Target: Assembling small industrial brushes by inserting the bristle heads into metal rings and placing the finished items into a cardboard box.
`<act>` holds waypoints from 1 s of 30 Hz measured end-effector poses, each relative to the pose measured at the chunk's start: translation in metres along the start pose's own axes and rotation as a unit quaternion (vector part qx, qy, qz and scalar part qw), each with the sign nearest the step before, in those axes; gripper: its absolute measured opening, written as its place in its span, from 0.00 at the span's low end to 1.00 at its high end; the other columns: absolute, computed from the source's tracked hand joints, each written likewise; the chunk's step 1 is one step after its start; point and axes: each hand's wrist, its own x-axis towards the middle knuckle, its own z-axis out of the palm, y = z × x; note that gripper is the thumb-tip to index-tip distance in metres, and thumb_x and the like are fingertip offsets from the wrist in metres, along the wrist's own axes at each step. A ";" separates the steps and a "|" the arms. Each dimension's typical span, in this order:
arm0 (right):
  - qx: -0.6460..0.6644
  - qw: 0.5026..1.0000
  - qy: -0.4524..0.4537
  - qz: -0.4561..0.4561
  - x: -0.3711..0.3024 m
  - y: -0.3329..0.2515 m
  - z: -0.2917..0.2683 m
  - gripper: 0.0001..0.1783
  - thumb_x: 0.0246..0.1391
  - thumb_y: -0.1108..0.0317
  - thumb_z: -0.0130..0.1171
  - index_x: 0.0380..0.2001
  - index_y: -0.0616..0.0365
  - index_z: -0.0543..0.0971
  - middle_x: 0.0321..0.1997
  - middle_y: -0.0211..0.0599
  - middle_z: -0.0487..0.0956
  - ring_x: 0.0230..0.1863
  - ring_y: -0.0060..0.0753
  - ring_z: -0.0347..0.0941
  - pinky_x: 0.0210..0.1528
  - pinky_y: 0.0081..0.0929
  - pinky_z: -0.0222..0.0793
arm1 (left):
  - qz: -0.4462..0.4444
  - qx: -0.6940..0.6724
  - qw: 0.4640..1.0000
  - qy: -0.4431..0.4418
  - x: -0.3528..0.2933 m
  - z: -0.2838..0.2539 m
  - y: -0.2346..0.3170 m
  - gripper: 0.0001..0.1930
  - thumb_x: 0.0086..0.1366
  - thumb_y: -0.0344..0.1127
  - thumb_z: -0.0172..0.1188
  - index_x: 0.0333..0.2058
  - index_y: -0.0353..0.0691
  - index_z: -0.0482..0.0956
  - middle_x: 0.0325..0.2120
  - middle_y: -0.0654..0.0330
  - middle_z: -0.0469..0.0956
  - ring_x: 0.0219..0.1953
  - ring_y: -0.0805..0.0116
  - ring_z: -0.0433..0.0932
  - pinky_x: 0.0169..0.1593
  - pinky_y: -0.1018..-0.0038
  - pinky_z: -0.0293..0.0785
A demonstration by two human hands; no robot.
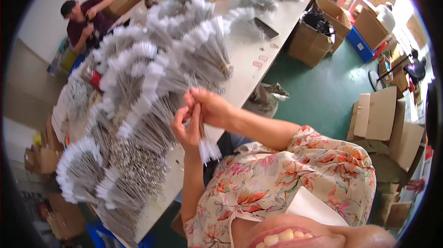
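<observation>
My left hand (187, 131) and my right hand (210, 106) meet at the table's near edge, fingertips together. Between them is a small bunch of thin grey wires, its white flat ends (210, 150) hanging below my left hand. Both hands look closed on this bunch; the fingers partly hide it. Just beyond lies a big fanned bundle of similar white-ended wires (210, 40), and more bundles (152, 123) lie to the left. A heap of loose silvery pieces (138, 162), too small to make out, is nearer.
A long pale table (247, 75) carries the bundles, with a dark flat tablet-like device (266, 29) on it. Across it a person (85, 24) works. Cardboard boxes (311, 40), a blue crate (362, 44) and a fan (415, 69) stand on the right.
</observation>
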 end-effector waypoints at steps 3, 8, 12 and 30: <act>-0.170 0.984 -0.056 0.016 0.000 -0.037 -0.005 0.10 0.57 0.62 0.49 0.34 0.57 0.74 0.22 0.24 0.70 0.23 0.21 0.64 0.25 0.19 0.60 | 0.279 0.299 0.912 0.031 0.006 -0.027 0.036 0.23 0.55 0.33 0.60 0.49 0.33 0.67 0.46 0.53 0.66 0.49 0.62 0.66 0.50 0.67 0.63; -0.751 0.641 -0.158 0.026 -0.020 -0.021 0.020 0.08 0.53 0.68 0.51 0.33 0.59 0.77 0.26 0.33 0.77 0.26 0.25 0.72 0.30 0.23 0.67 | 0.057 -0.049 0.997 -0.020 0.009 -0.046 0.043 0.36 0.53 0.41 0.63 0.56 0.36 0.57 0.52 0.52 0.62 0.55 0.60 0.61 0.57 0.64 0.56; -0.695 0.683 -0.221 0.033 -0.030 -0.002 -0.012 0.09 0.52 0.70 0.53 0.35 0.62 0.76 0.24 0.36 0.77 0.28 0.29 0.73 0.33 0.25 0.68 | -0.070 -0.114 0.981 -0.143 -0.036 -0.035 0.026 0.32 0.51 0.40 0.65 0.52 0.36 0.62 0.46 0.54 0.66 0.49 0.63 0.66 0.52 0.69 0.61; -0.924 0.371 -0.093 -0.022 -0.027 -0.054 -0.067 0.06 0.50 0.70 0.54 0.30 0.58 0.79 0.28 0.39 0.77 0.28 0.38 0.75 0.30 0.28 0.69 | -0.152 0.463 0.873 -0.019 -0.113 -0.107 0.014 0.04 0.55 0.27 0.59 0.29 0.37 0.73 0.28 0.59 0.76 0.25 0.74 0.72 0.31 0.78 0.69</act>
